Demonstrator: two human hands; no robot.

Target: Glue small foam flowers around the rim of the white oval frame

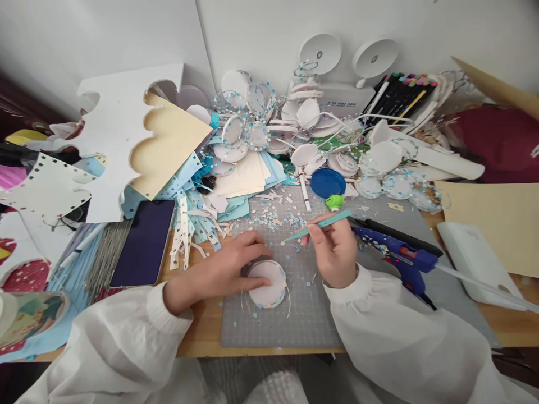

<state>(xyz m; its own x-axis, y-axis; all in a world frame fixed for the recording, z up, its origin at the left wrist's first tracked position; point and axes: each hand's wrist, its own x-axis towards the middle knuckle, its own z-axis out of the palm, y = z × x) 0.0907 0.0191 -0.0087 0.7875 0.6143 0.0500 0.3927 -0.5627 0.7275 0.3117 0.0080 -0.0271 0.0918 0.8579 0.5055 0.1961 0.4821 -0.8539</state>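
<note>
A round white disc (266, 283) with small blue and cream stars along its rim lies on the grey cutting mat (311, 328). Thin pale strands stick out from its sides. My left hand (238, 261) holds the disc, thumb on its face and fingers curved around the far edge. Mint-green tweezers (324, 222) are pinched in my right hand (337, 252), tips pointing left and down. At the tips is a tiny pale piece, perhaps a star; whether they grip it I cannot tell. Loose paper stars (273, 217) are scattered just beyond.
A blue glue gun (402, 255) rests at the right beside a white box (478, 269). Behind the mat are a blue lid (327, 183), a green-capped bottle (334, 202) and piled decorated discs (256, 101). On the left lie a phone (144, 244) and punched paper strips (184, 230).
</note>
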